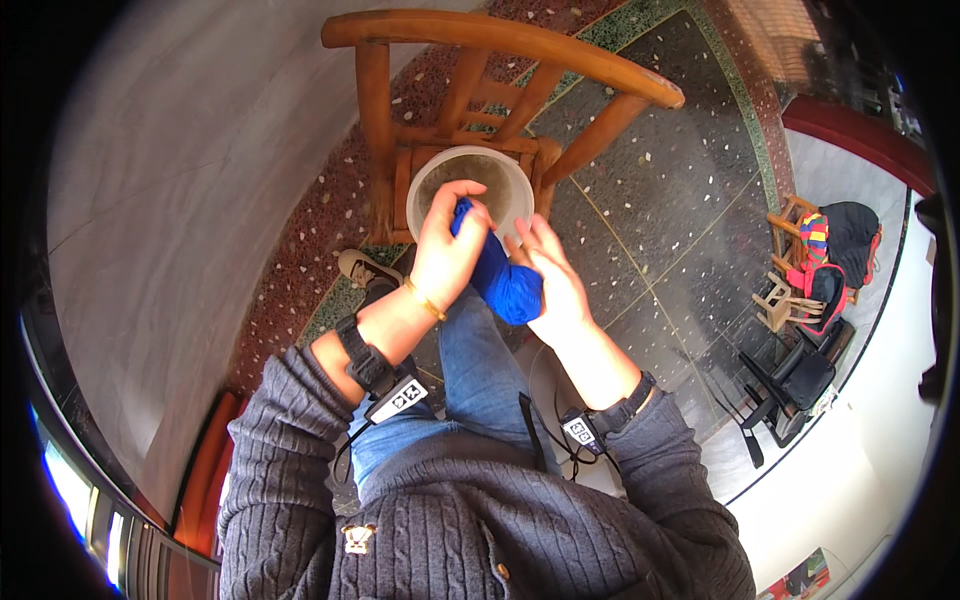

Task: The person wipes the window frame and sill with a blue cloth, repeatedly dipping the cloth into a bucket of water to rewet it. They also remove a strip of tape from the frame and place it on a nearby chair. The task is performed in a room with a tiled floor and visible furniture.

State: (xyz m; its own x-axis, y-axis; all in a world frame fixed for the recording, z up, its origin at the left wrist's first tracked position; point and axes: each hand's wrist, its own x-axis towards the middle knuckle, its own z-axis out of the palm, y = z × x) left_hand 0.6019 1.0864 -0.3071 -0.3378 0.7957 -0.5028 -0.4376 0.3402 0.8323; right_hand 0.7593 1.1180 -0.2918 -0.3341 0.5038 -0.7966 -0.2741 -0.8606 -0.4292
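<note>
Just below the middle of the wooden chair [500, 40], a white bucket [519, 185] rests on the seat, its inside grey-brown. Over its near rim, my left hand [445, 250] is wrapped round a blue cloth [500, 275], bunched into a long bundle, with the thumb and fingers at its upper end. My right hand [555, 285] holds the bundle's lower right part against the palm, its fingertips raised and partly spread beside it. Both wrists wear black straps with small devices and cables.
Small wooden stools [785, 300], bags [850, 240] and black folded gear [790, 385] are at the right on the speckled floor [650, 230]. A grey marbled wall [170, 200] curves along the left. My shoe [365, 270] is beside the chair.
</note>
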